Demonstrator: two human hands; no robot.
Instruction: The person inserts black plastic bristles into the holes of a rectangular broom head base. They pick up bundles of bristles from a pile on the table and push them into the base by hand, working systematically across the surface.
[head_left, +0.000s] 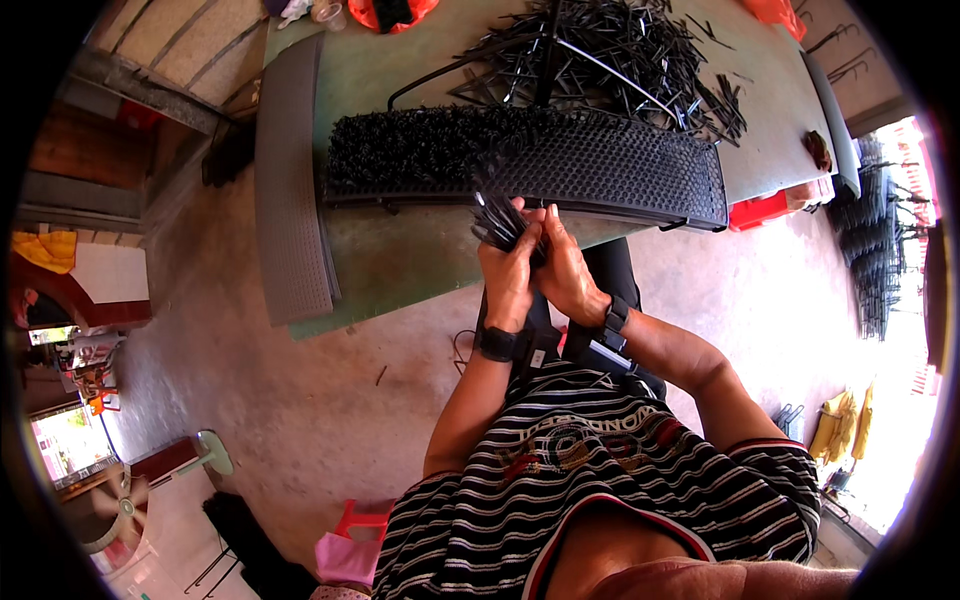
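Left hand point(508, 272): fingers clamped on spike bundle point(497, 215) | right hand point(566, 268): fingers pinched on bundle | both touching mat point(560, 160) near edge

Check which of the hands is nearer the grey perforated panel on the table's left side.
Left. The left hand grips a bundle of black sticks, closer to the grey perforated panel. The right hand sits beside the left hand, farther away.

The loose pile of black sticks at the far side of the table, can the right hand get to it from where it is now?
Probably yes: the right hand is free to lift, but the black perforated panel lies between it and the stick pile, so it must reach over.
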